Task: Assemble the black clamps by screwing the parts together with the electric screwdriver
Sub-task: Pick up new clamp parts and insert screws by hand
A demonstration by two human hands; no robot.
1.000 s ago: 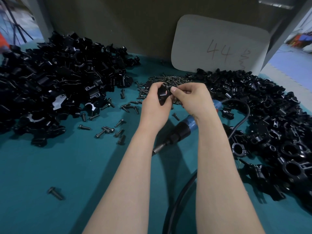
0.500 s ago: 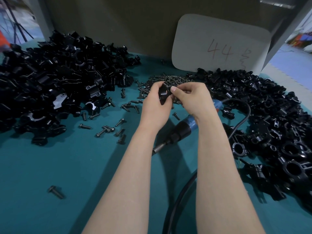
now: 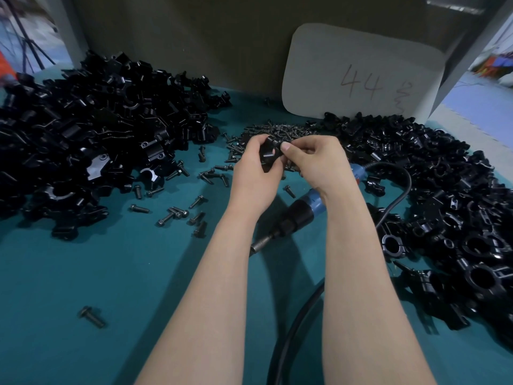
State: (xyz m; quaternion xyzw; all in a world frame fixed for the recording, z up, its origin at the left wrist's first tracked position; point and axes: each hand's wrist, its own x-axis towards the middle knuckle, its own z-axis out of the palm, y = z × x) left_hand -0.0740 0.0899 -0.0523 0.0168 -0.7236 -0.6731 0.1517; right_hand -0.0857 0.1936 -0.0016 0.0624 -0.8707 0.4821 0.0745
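Teal matte cloth [image 3: 111, 273] covered my bench. My left hand [image 3: 255, 173] gripped a black clamp [image 3: 268, 155] just above it, fingers curled round the body, while my right hand [image 3: 319, 162] pinched its top edge; whether a screw sat there I couldn't tell. The clamp looked hard, smooth and light, and I judged its flat sides a surer hold than the curved saddle. Under my right wrist lay the blue-and-black electric screwdriver [image 3: 299, 215]. Beyond were dark flanged bolts [image 3: 277, 132] and a glossy heap of clamp parts [image 3: 83, 140].
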